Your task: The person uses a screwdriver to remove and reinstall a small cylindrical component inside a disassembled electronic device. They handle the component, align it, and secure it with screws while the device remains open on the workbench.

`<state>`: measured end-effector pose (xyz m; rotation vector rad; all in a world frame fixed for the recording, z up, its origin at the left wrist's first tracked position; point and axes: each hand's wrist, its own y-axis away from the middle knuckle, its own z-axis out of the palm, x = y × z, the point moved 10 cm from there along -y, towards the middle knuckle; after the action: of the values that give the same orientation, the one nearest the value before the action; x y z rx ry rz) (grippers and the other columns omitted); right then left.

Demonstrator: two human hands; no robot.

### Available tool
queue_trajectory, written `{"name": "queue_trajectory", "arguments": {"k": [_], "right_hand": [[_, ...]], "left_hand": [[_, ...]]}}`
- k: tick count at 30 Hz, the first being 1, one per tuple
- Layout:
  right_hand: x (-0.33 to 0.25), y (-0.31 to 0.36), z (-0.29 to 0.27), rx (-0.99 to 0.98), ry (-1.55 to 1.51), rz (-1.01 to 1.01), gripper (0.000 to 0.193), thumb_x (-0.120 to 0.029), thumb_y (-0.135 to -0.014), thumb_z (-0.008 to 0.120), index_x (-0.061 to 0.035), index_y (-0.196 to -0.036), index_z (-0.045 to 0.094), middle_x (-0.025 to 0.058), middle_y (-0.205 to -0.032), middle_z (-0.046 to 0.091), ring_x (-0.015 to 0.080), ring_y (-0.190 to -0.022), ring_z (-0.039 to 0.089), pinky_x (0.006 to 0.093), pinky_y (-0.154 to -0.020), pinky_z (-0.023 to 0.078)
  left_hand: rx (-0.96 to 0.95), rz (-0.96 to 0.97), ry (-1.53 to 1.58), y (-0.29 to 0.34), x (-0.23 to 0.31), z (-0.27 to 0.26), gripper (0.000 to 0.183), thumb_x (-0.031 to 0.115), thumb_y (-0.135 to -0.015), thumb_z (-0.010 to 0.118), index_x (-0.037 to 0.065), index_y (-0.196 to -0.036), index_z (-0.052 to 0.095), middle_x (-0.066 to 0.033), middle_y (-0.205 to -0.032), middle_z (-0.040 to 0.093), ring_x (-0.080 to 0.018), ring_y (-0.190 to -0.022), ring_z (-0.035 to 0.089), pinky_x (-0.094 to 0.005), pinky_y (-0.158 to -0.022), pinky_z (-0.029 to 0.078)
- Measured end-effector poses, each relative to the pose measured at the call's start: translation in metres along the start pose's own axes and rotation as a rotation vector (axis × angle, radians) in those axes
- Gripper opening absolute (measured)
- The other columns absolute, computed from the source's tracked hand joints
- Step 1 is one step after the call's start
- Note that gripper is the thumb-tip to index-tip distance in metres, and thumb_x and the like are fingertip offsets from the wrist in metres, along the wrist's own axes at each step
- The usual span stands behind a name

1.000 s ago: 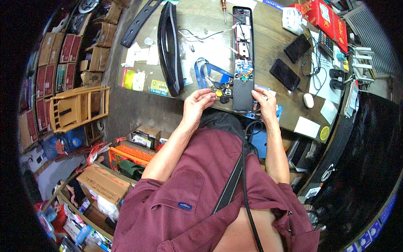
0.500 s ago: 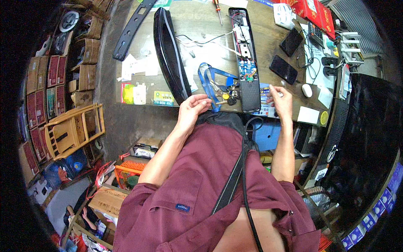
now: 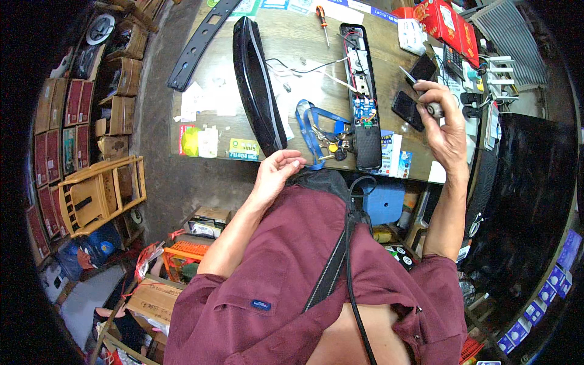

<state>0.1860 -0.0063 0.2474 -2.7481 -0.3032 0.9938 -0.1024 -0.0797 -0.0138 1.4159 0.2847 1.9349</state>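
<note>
Cardboard boxes (image 3: 129, 74) are stacked at 10 o'clock, a wooden chair (image 3: 100, 191) and grey floor (image 3: 176, 188) are seen at 9, and light is reflected by the table (image 3: 392, 67) at 12.

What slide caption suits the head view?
Right hand holding a slim tool, left hand near a blue lanyard, open black case between them.

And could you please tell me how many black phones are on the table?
2: the upper phone lies just beyond the right hand, and the lower phone lies to that hand's left. Others might be hidden.
</note>
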Motion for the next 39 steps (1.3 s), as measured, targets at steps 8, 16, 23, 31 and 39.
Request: {"name": "queue_trajectory", "arguments": {"k": [8,16,23,31,39], "right_hand": [[0.072,0.041,0.054,-0.098,0.049,-0.175,0.027,0.015,-0.076,0.061,-0.0020,-0.098,0.059,0.0175,-0.123,0.066,0.0370,-0.125,0.059,0.0429,-0.107,0.047],[0.128,0.113,0.094,-0.123,0.095,-0.145,0.032,0.015,-0.072,0.061,-0.0030,-0.098,0.059,0.0173,-0.128,0.060,0.0388,-0.131,0.053,0.0460,-0.108,0.045],[0.150,0.142,0.133,-0.220,0.152,-0.165,0.032,0.010,-0.074,0.062,-0.0022,-0.103,0.062,0.0187,-0.134,0.056,0.0393,-0.135,0.049,0.0470,-0.110,0.043],[0.142,0.140,0.084,-0.049,0.018,-0.063,0.033,0.002,-0.076,0.069,-0.0029,-0.108,0.065,0.0189,-0.135,0.058,0.0382,-0.130,0.054,0.0453,-0.108,0.045],[0.049,0.178,0.088,-0.265,-0.469,0.077,0.013,0.002,-0.080,0.070,-0.0007,-0.092,0.068,0.0130,-0.097,0.071,0.0283,-0.092,0.070,0.0387,-0.085,0.055]], "left_hand": [[0.210,0.087,0.073,0.033,-0.008,-0.028,0.030,0.010,-0.100,0.063,-0.004,-0.126,0.060,-0.0145,-0.114,0.071,-0.0187,-0.105,0.068,-0.0319,-0.095,0.053],[0.415,0.054,0.156,0.060,-0.033,-0.023,0.029,0.010,-0.100,0.061,-0.003,-0.126,0.061,-0.0146,-0.114,0.072,-0.0197,-0.104,0.069,-0.0322,-0.095,0.054],[0.450,0.096,0.162,0.069,-0.041,-0.006,0.028,0.011,-0.099,0.062,-0.002,-0.125,0.061,-0.0142,-0.113,0.072,-0.0194,-0.103,0.069,-0.0318,-0.094,0.054],[0.504,0.073,0.159,0.081,-0.066,0.001,0.030,0.011,-0.099,0.063,-0.002,-0.125,0.061,-0.0151,-0.114,0.072,-0.0205,-0.103,0.070,-0.0330,-0.094,0.055],[0.402,-0.090,-0.173,0.077,-0.105,0.004,0.027,0.007,-0.097,0.063,-0.002,-0.122,0.065,-0.0121,-0.114,0.072,-0.0163,-0.103,0.068,-0.0286,-0.094,0.052]]}}
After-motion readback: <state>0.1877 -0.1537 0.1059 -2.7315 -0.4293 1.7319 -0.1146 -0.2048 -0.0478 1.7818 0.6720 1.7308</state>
